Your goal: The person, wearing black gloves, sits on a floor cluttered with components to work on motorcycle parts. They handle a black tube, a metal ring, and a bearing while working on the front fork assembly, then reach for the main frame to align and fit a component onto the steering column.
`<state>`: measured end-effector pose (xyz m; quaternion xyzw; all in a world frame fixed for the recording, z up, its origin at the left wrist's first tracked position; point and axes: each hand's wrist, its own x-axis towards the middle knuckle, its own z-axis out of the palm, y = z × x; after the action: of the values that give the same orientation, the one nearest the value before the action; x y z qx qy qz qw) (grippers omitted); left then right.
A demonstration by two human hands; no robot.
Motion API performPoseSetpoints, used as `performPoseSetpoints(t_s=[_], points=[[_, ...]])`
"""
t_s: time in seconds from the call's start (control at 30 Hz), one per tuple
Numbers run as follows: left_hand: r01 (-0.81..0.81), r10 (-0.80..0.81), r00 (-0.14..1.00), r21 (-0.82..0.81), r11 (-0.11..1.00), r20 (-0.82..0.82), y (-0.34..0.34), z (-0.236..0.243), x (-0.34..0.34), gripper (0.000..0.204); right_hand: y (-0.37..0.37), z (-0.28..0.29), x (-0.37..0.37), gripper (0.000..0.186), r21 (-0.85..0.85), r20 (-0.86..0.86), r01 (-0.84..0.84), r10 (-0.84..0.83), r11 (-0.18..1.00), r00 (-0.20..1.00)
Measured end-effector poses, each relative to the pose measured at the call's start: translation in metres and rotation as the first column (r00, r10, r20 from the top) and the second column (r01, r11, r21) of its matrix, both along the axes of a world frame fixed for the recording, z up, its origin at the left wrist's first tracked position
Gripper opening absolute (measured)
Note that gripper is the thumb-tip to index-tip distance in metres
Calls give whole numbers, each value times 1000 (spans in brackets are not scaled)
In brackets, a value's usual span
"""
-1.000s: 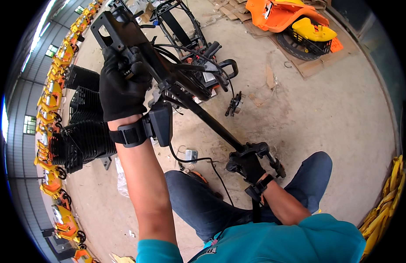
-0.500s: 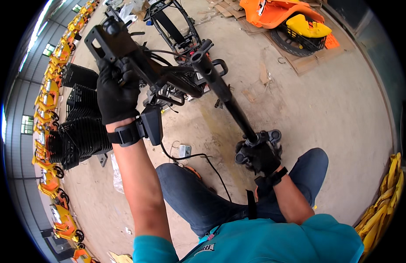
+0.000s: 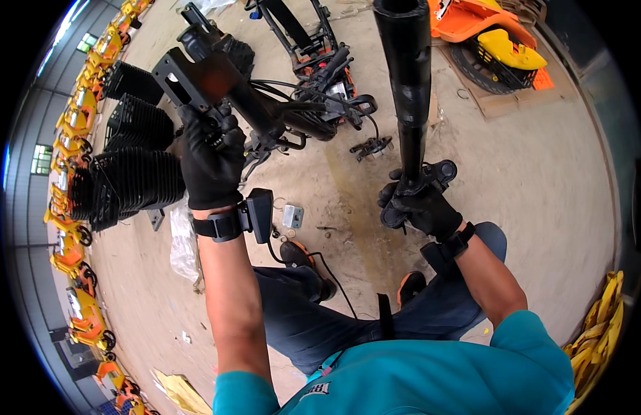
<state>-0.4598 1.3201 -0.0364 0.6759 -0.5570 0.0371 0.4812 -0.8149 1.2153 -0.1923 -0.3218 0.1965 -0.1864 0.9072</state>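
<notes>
My left hand (image 3: 213,155), in a black glove, is closed round a part at the front of a black vehicle frame (image 3: 262,114), below its slotted square bracket. My gloved right hand (image 3: 431,213) grips a black steering stem (image 3: 407,90) by the clamp (image 3: 441,174) at its lower end. The stem stands nearly upright in the picture, its hollow end toward the top edge. It is apart from the frame, to the right of it. Dark cables (image 3: 293,86) run off the frame. The fingertips of my left hand are partly hidden.
Stacks of black crates (image 3: 137,180) stand at left, beyond them a row of yellow vehicles (image 3: 82,242). Another bare frame (image 3: 313,48) lies ahead. Orange and yellow panels (image 3: 511,52) rest on cardboard at far right. A small box (image 3: 292,216) sits near my feet; yellow sheeting (image 3: 597,332) lies at right.
My right hand has lifted the steering stem and swung its far end to the right and more upright, away from the frame. My left hand keeps its hold, shifted slightly right in view.
</notes>
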Motion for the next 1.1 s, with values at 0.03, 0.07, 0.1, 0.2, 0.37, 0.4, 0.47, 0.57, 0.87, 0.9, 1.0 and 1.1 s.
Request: performPoseSetpoints(t_s=[0.03,0.07,0.1,0.2,0.37,0.4,0.47,0.57,0.87,0.9,1.0,1.1], points=[[31,-43,972,-55,998,-232,2,-8,-2,32,0,2,1,56,13,20,-3,3,1000,1000],[1,-1,994,3,1000,-105,5,-5,-13,31,-1,4,3,56,23,46,-5,4,1000,999],[-32,31,999,52,998,22,6,-5,-26,30,-2,1,2,56,35,54,1,-3,999,999],[144,-170,729,-95,985,-663,9,-4,-49,25,-2,-6,2,56,67,92,10,-16,998,996],[38,-22,975,69,997,-220,18,-9,-101,37,-5,-9,-3,55,109,88,34,-43,993,995],[121,-104,814,-9,993,-572,21,-18,-95,24,-4,-11,-4,55,126,103,30,-43,992,994],[43,-36,997,108,993,-72,28,-26,-89,32,-3,-15,-3,54,156,138,15,-37,988,990],[46,-15,960,105,993,-280,25,-31,-92,34,-4,-17,-5,53,112,116,-7,-6,994,993],[157,92,422,173,972,-902,61,-46,-131,32,-10,-29,-4,50,-134,23,-56,60,989,998],[188,112,72,124,974,-991,66,-52,-133,36,-12,-29,-3,51,-176,16,-75,79,982,997],[357,118,-33,98,929,-992,63,-55,-154,36,-17,-32,-2,53,-300,34,-55,68,952,997],[419,118,97,148,896,-988,42,-39,-181,39,-19,-23,-5,56,-247,-7,-104,106,963,994]])
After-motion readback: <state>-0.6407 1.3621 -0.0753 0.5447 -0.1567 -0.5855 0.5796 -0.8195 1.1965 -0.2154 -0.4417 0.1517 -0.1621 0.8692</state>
